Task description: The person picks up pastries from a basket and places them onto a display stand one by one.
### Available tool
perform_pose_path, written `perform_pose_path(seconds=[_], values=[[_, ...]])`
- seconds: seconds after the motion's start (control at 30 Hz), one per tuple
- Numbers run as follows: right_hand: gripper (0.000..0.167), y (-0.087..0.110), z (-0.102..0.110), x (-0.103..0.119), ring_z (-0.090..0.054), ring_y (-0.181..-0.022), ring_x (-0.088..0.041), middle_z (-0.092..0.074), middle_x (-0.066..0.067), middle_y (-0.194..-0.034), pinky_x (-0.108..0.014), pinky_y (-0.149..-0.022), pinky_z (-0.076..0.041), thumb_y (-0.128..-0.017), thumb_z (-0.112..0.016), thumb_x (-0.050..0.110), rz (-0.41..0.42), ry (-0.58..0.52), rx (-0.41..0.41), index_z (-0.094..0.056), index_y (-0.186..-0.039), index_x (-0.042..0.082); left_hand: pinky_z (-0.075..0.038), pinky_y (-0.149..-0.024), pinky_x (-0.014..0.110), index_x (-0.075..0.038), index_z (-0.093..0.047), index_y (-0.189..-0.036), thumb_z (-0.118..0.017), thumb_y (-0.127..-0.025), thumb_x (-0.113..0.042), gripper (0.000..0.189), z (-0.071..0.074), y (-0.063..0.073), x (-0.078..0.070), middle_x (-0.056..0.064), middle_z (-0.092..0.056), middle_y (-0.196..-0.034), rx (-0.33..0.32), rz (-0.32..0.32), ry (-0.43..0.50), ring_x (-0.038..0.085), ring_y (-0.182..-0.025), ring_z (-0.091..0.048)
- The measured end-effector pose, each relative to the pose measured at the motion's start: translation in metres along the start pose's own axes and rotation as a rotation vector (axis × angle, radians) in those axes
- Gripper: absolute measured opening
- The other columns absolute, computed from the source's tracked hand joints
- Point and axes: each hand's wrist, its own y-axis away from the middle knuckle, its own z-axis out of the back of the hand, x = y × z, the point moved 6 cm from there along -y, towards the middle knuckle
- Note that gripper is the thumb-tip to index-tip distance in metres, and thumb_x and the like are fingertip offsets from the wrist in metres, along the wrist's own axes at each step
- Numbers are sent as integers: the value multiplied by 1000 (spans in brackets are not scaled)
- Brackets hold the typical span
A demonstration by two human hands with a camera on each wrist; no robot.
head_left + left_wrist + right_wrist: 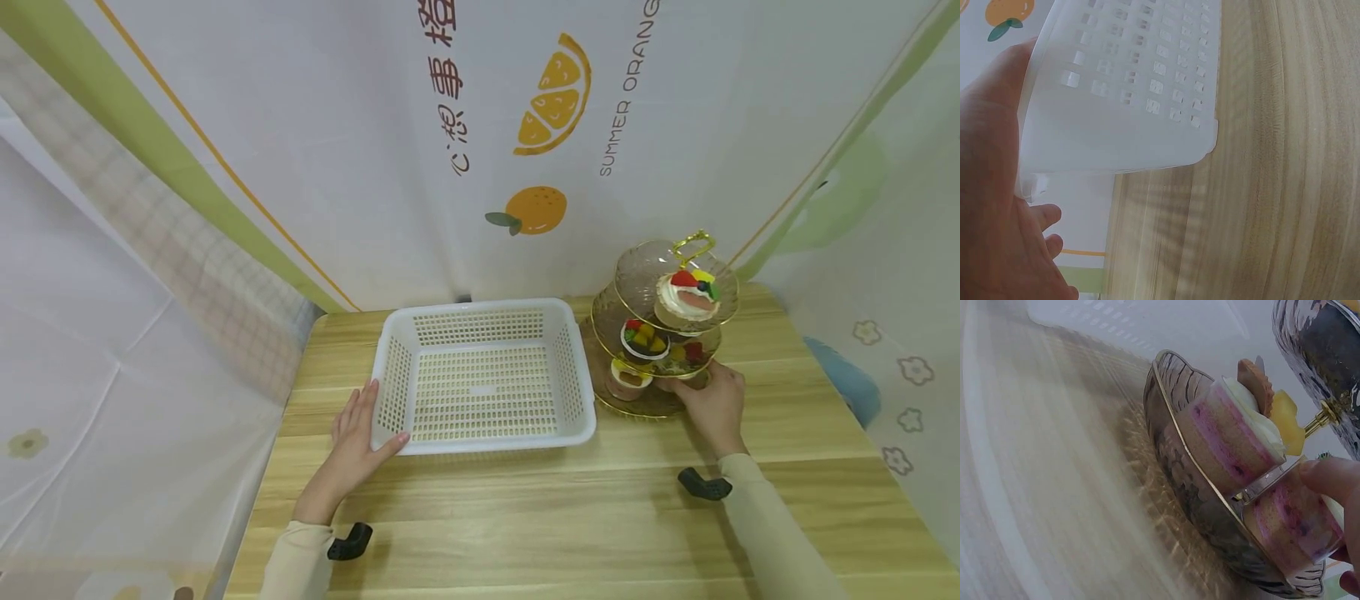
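A white plastic basket (483, 446) with perforated sides stands on the wooden table, with nothing in it. My left hand (356, 450) rests on its front left corner, the thumb lying over the front rim and the fingers spread along the left side. In the left wrist view, the basket's wall (1104, 131) is close beside that hand. At the right, my right hand (717, 408) reaches into the bottom tier of a three-tier dessert stand (637, 279). Its thumb and fingers pinch a clear cake cup (1294, 525) with pink layers. Another cake cup (1229, 437) sits beside it.
On the top tier sits a fruit-topped cupcake (686, 298), and the middle tier holds a fruit tart (643, 340) and other pieces. The stand's gold handle (693, 246) rises at its top. A printed curtain (300, 150) hangs behind the table (525, 525).
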Motion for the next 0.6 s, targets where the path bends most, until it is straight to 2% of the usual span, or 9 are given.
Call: perform_pose_path(seconds=[0.3, 0.47, 0.6], values=[[47, 0, -4, -13, -45, -117, -47, -66, -32, -114, -59, -104, -27, -77, -83, 15, -10, 26, 14, -65, -116, -4, -3, -112, 76, -10, -3, -160, -68, -88, -49, 105, 0, -2, 0, 21, -10, -166, 2, 10, 1, 48, -151, -2], [44, 0, -4, -12, -44, -118, -47, -66, -33, -109, -59, -103, -28, -79, -81, 14, -22, 21, 12, -65, -115, -6, -2, -112, 75, -10, -3, -160, -67, -89, -50, 104, 0, -2, 0, 20, -9, -167, 7, 16, 2, 48, -151, -2], [45, 0, -4, -12, -43, -120, -47, -66, -33, -112, -60, -104, -28, -79, -81, 16, -39, 25, 24, -64, -116, -5, -2, -112, 76, -10, -2, -160, -67, -89, -50, 105, 0, -1, 1, 20, -8, -167, 10, 21, -2, 48, -151, -2]])
